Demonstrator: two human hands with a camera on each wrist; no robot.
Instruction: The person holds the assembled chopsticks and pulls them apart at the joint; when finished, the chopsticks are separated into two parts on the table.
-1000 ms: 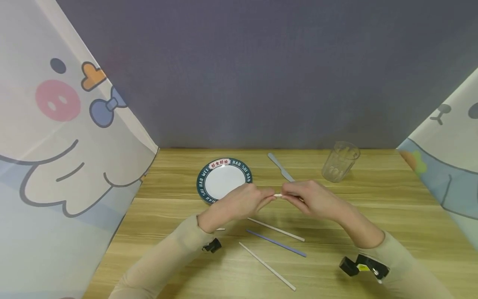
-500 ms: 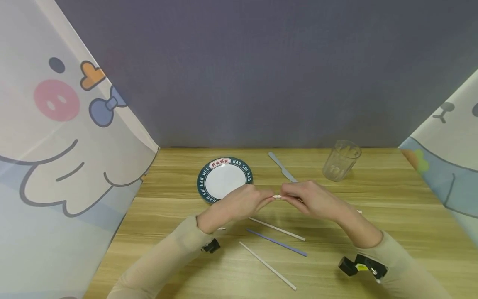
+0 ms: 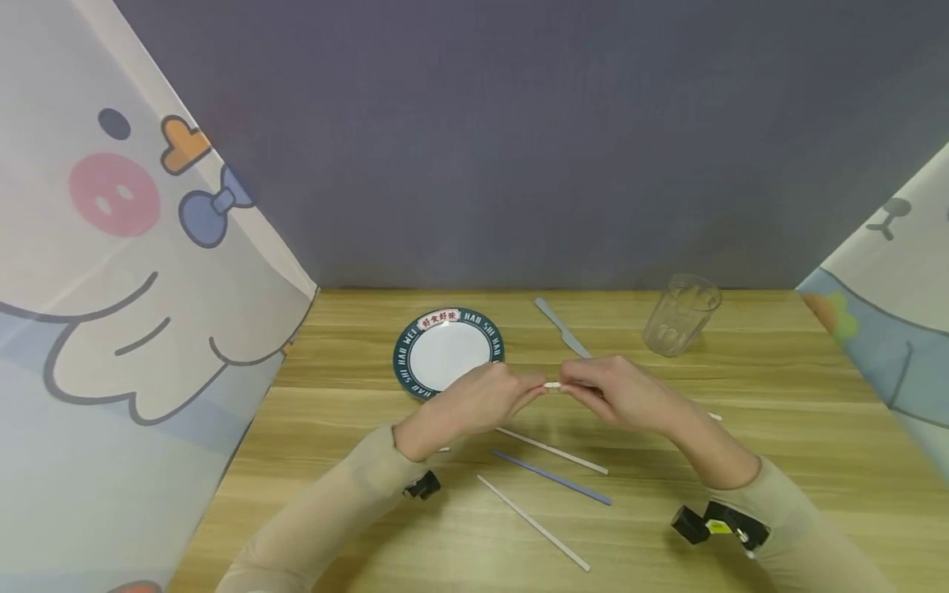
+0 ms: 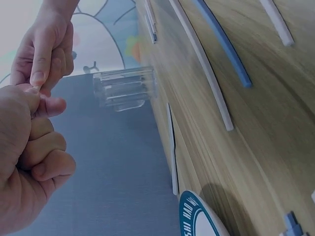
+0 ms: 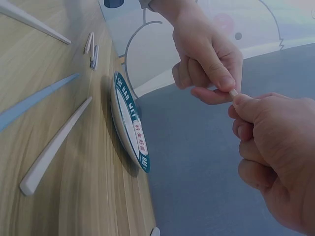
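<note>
Between the two hands, above the table, is a short white piece point(image 3: 552, 385). My left hand point(image 3: 478, 403) pinches its left end between thumb and forefinger; my right hand point(image 3: 623, 395) pinches the other end the same way. Only a small middle part of the piece shows between the fingertips. In the right wrist view the white piece point(image 5: 234, 92) spans the narrow gap between both thumbs. Below the hands lie two white sticks point(image 3: 552, 450) point(image 3: 534, 523) with a blue stick point(image 3: 552, 477) between them.
A green-rimmed white plate point(image 3: 401, 362) lies behind my left hand. A pale knife point(image 3: 562, 328) and a clear glass point(image 3: 680, 315) are toward the back. Small white and blue pieces point(image 5: 93, 54) lie left of the sticks. A grey wall point(image 3: 549, 148) stands behind.
The hands keep their pinch on the white piece with hardly any movement. The whole head view has shifted slightly.
</note>
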